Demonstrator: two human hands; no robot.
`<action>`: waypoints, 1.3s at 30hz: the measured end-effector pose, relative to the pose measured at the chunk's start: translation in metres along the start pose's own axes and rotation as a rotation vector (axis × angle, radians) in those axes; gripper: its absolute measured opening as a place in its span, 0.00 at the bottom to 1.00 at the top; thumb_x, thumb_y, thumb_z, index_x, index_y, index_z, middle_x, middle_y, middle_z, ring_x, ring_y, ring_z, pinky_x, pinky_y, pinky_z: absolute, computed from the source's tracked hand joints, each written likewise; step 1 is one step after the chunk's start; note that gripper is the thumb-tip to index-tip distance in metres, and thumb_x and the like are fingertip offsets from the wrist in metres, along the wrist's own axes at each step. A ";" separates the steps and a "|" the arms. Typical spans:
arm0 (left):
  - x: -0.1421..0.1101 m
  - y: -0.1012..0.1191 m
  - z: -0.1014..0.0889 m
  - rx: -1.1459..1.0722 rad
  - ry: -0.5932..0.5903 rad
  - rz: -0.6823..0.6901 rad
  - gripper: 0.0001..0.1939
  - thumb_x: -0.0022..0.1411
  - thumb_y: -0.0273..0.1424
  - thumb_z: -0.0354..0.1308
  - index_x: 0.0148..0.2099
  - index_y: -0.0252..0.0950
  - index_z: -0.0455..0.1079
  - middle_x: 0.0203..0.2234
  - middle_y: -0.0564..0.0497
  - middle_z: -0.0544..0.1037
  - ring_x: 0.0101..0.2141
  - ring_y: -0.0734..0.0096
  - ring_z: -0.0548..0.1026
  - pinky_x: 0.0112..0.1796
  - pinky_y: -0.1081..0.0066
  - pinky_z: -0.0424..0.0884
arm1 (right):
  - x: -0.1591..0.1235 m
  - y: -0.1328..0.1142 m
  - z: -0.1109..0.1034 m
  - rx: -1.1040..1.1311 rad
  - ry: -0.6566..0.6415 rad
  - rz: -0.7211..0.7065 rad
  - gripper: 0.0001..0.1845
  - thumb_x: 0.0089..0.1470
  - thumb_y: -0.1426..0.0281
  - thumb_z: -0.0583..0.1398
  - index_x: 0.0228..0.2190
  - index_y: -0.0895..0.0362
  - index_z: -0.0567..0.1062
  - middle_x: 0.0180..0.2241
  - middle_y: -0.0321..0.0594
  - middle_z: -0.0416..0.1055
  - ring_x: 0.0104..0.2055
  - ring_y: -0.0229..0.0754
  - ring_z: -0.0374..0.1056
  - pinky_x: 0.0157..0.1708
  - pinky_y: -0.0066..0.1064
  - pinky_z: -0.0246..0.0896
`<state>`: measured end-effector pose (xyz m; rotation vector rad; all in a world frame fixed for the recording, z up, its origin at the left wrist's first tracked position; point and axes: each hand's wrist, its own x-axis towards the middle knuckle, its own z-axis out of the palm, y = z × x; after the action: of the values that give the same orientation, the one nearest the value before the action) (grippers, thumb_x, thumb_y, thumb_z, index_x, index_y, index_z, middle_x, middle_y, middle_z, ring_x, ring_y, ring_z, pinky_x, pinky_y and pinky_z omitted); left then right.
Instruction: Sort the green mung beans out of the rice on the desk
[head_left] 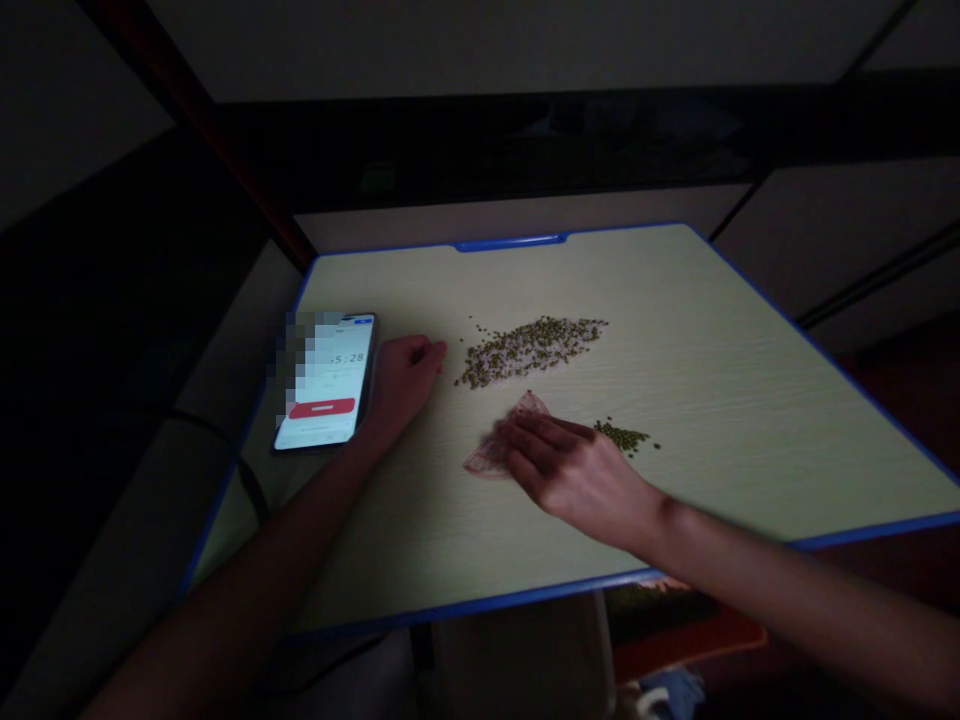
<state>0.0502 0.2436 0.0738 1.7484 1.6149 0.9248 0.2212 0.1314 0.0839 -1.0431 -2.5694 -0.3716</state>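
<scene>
My left hand (409, 375) rests on the table beside the phone, its fingers curled in and nothing visible in them. My right hand (574, 465) reaches in from the right, fingers together and bent down over a small, thin, pinkish see-through bag (486, 459). Its fingertips are on the bag and partly cover it; what is inside cannot be made out. Beyond both hands spreads a long heap of small green beans (536, 348), with paler bits among them. A smaller pile of green beans (624, 437) lies just behind my right hand, partly hidden by it.
A phone (326, 385) with a lit timer screen lies at the table's left side. The pale folding table (720, 400) has a blue rim and a blue handle (511, 242) at its far edge. A dark cable (251, 485) runs over the left edge. Below the front edge stands a pale container (525, 650).
</scene>
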 end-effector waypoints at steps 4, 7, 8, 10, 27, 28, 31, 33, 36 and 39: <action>0.000 0.000 0.000 -0.004 -0.004 -0.002 0.14 0.52 0.32 0.51 0.16 0.36 0.59 0.08 0.59 0.58 0.15 0.77 0.58 0.20 0.74 0.53 | -0.009 0.003 -0.005 -0.013 0.005 0.013 0.13 0.57 0.78 0.52 0.34 0.65 0.77 0.36 0.47 0.78 0.39 0.46 0.74 0.36 0.33 0.70; 0.000 -0.001 0.001 -0.003 -0.004 -0.004 0.15 0.52 0.32 0.51 0.16 0.36 0.58 0.08 0.59 0.57 0.15 0.78 0.57 0.20 0.74 0.53 | -0.016 0.003 -0.008 -0.022 -0.016 0.009 0.12 0.56 0.80 0.53 0.36 0.65 0.77 0.37 0.47 0.78 0.42 0.47 0.73 0.36 0.33 0.71; 0.001 -0.001 0.001 -0.002 -0.004 -0.004 0.15 0.52 0.32 0.51 0.16 0.36 0.58 0.08 0.59 0.57 0.15 0.78 0.57 0.20 0.74 0.52 | -0.018 0.003 -0.009 -0.024 -0.023 0.006 0.12 0.55 0.80 0.54 0.37 0.65 0.77 0.38 0.47 0.78 0.42 0.47 0.73 0.37 0.33 0.71; 0.001 -0.001 0.000 0.001 -0.005 -0.003 0.15 0.52 0.32 0.50 0.16 0.36 0.58 0.08 0.59 0.57 0.15 0.78 0.57 0.20 0.74 0.52 | -0.021 0.003 -0.011 -0.025 -0.038 0.005 0.13 0.55 0.81 0.54 0.37 0.65 0.77 0.38 0.48 0.78 0.42 0.47 0.73 0.37 0.33 0.71; 0.000 0.003 -0.001 -0.007 -0.010 0.006 0.15 0.52 0.32 0.51 0.16 0.35 0.59 0.09 0.60 0.57 0.15 0.78 0.57 0.20 0.74 0.51 | -0.005 0.032 -0.007 -0.095 -0.018 0.037 0.13 0.49 0.85 0.53 0.30 0.66 0.77 0.33 0.49 0.78 0.34 0.49 0.75 0.27 0.34 0.71; -0.001 0.003 -0.001 -0.007 -0.010 0.004 0.15 0.52 0.31 0.51 0.16 0.35 0.59 0.09 0.60 0.57 0.15 0.78 0.56 0.20 0.74 0.51 | -0.004 0.032 -0.006 -0.098 -0.022 0.053 0.13 0.50 0.84 0.53 0.30 0.66 0.77 0.33 0.49 0.78 0.33 0.48 0.75 0.25 0.33 0.70; -0.001 0.004 -0.001 -0.008 -0.010 -0.003 0.15 0.52 0.31 0.51 0.16 0.35 0.59 0.09 0.60 0.57 0.15 0.79 0.56 0.20 0.74 0.51 | -0.003 0.032 -0.003 -0.120 -0.031 0.092 0.13 0.52 0.83 0.52 0.29 0.65 0.77 0.33 0.52 0.78 0.32 0.48 0.75 0.22 0.32 0.68; -0.001 0.004 -0.001 -0.008 -0.014 -0.006 0.15 0.52 0.31 0.51 0.16 0.35 0.59 0.09 0.60 0.57 0.15 0.79 0.56 0.21 0.74 0.52 | -0.003 0.030 -0.003 -0.127 -0.035 0.099 0.14 0.54 0.82 0.51 0.28 0.65 0.77 0.33 0.52 0.78 0.33 0.48 0.75 0.22 0.32 0.67; -0.002 0.005 -0.001 -0.004 -0.017 -0.010 0.15 0.52 0.31 0.51 0.16 0.35 0.59 0.09 0.60 0.57 0.15 0.79 0.56 0.21 0.74 0.52 | -0.004 0.028 -0.003 -0.131 -0.028 0.106 0.17 0.59 0.77 0.49 0.29 0.65 0.77 0.33 0.51 0.78 0.35 0.49 0.75 0.24 0.32 0.68; -0.001 0.005 0.000 0.001 -0.015 -0.011 0.15 0.52 0.31 0.51 0.15 0.35 0.59 0.09 0.60 0.57 0.15 0.79 0.56 0.21 0.74 0.52 | -0.008 0.025 -0.004 -0.136 -0.021 0.111 0.19 0.61 0.75 0.47 0.31 0.65 0.77 0.34 0.50 0.78 0.35 0.48 0.75 0.25 0.32 0.69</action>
<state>0.0526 0.2419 0.0777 1.7414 1.6146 0.9037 0.2453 0.1427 0.0870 -1.2379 -2.5196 -0.5153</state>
